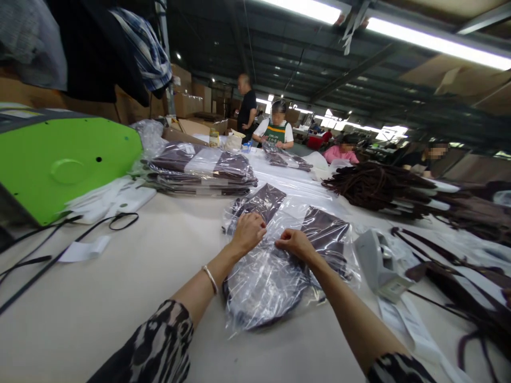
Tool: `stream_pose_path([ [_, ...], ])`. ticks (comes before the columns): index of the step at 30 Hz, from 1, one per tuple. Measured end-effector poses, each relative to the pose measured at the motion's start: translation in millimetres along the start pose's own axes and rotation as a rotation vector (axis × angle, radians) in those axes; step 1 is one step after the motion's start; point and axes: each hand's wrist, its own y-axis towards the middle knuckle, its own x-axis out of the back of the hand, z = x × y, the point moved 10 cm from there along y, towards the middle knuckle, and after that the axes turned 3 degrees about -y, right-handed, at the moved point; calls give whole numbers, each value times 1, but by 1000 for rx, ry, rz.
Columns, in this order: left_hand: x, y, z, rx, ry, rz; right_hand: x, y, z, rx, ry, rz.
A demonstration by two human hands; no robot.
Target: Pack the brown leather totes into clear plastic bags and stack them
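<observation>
A clear plastic bag (265, 287) with a dark brown item inside lies on the pale table (112, 298) in front of me. My left hand (248, 231) and my right hand (294, 243) both pinch the bag's far edge, fingers closed on the plastic, close together. A bracelet sits on my left wrist. Two more bagged dark pieces (261, 202) (327, 229) lie just beyond my hands.
A green machine (59, 165) stands at left with black cords (59, 239) and white labels near it. A stack of bagged items (199, 170) lies behind. A white label dispenser (379, 260) and dark brown straps (379, 186) are at right. Several people work at the far end.
</observation>
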Motion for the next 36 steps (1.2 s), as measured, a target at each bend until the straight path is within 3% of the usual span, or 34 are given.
stream_pose_path([
  [6, -16, -17, 1, -60, 78, 26, 0, 3, 24, 119, 68, 33],
  [11, -27, -12, 4, -27, 65, 36, -2, 11, 29, 177, 19, -71],
  [19, -38, -22, 0, 44, 164, 57, -17, 17, 7, 102, -5, -210],
  [25, -42, -22, 3, 91, 160, 46, -10, 21, 4, 11, 19, -261],
  [28, -41, -23, 4, 106, 157, 61, 15, 15, 3, -23, 69, -316],
  [31, -40, -22, 5, 114, 162, 74, 66, -9, -15, -25, 120, -389],
  [33, -40, -22, 5, 109, 165, 72, 113, -37, -47, -50, 131, -461],
  [36, -39, -21, 2, 91, 176, 68, 189, -97, -126, -238, 105, -641],
])
